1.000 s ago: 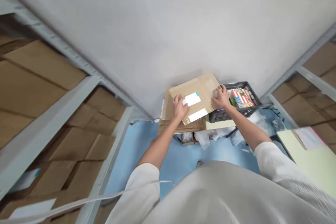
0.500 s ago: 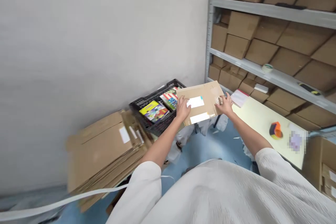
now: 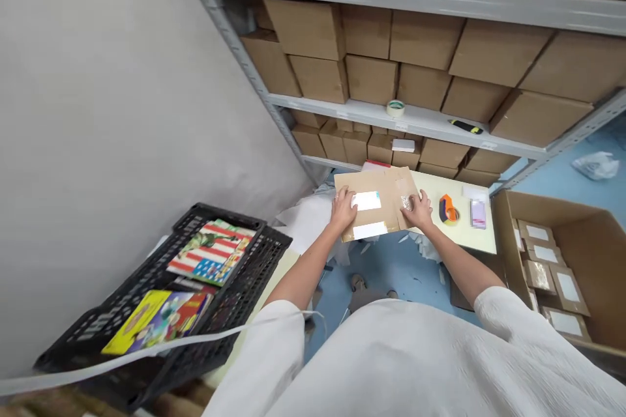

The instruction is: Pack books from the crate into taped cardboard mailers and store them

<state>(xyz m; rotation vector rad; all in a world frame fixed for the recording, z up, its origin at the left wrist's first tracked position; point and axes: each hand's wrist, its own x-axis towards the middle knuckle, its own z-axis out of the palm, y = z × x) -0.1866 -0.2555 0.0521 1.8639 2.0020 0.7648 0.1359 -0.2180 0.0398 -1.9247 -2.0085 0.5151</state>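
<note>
A flat cardboard parcel (image 3: 393,202) is held between my two hands, over the near edge of the pale table. Two white labels lie on its top face, and a patch of clear tape glints near the right end. My left hand (image 3: 343,210) is closed on the parcel's left end. At the right end my right hand (image 3: 418,210) grips it beside the tape patch; the fingertips under the parcel are hidden. Close to the right hand, an orange tape dispenser (image 3: 447,210) sits on the table (image 3: 437,186).
A black crate (image 3: 267,247) with colourful books (image 3: 215,251) stands at left. Shelves (image 3: 420,122) full of cardboard boxes run behind the table. On the right, a large open carton (image 3: 587,221) contains several labelled parcels. A white cable (image 3: 190,343) crosses the lower left.
My view has swung right, towards the shelves and the large carton. Both hands keep hold of the parcel, which is now in front of the pale table rather than beside the crate.
</note>
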